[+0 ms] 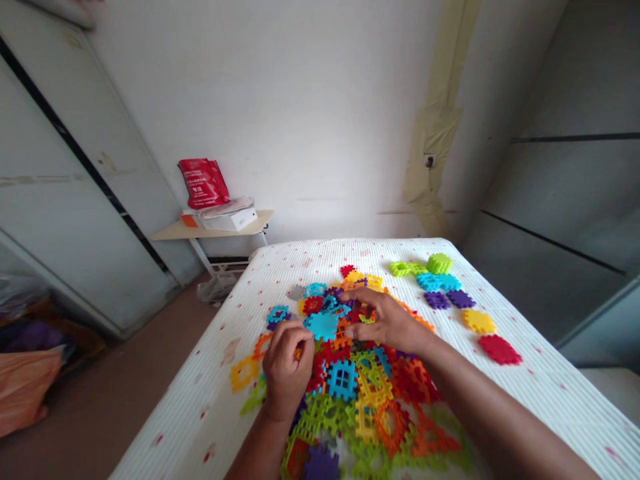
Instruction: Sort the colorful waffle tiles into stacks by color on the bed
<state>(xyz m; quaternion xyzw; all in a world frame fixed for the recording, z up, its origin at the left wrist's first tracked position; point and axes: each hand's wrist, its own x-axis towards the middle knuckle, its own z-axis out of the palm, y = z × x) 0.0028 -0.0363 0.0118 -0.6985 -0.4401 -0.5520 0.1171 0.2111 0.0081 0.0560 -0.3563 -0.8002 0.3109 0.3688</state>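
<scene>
My left hand (289, 363) is closed, its fingers curled at the edge of a solid light-blue interlocking plastic tile (321, 324) and seemingly pinching it. My right hand (383, 320) reaches in from the right with thumb and fingers apart and nothing between them. Both hands are over a heap of colourful notched tiles. In it are a blue window-shaped tile (343, 379), a yellow one (374, 385), an orange ring-like one (391, 425) and a purple one (321, 463). Part of the heap is hidden under my hands and forearms.
Sorted tiles lie along the table's right side: a green stack (439, 263), blue ones (440, 281), purple ones (461, 299), a yellow one (479, 321) and a red one (500, 349). A small side table (175, 231) bearing a red bag (203, 183) stands by the wall.
</scene>
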